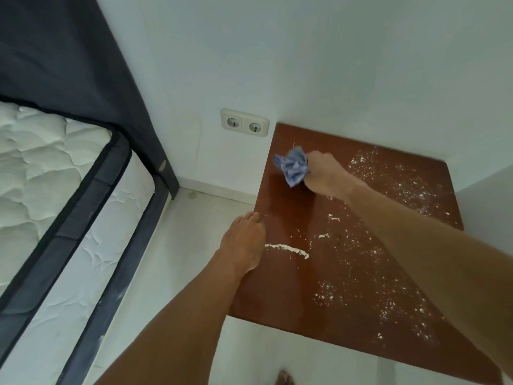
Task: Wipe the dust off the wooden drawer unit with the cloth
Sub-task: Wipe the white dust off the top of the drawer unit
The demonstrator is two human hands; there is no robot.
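The wooden drawer unit (288,215) shows its reddish-brown top, set into a corner of white walls. White dust lies in specks over its right and near parts, with a swept white line (288,249) near its left edge. My right hand (322,173) is shut on a crumpled blue cloth (293,166) over the far left part of the top. My left hand (244,240) rests flat along the top's left edge, fingers together, holding nothing.
A double wall socket (244,125) sits on the wall just left of the unit. A bed with a white quilted mattress (41,168) and dark headboard (69,51) fills the left. Pale floor (180,245) lies between. A foot (284,378) shows at the bottom edge.
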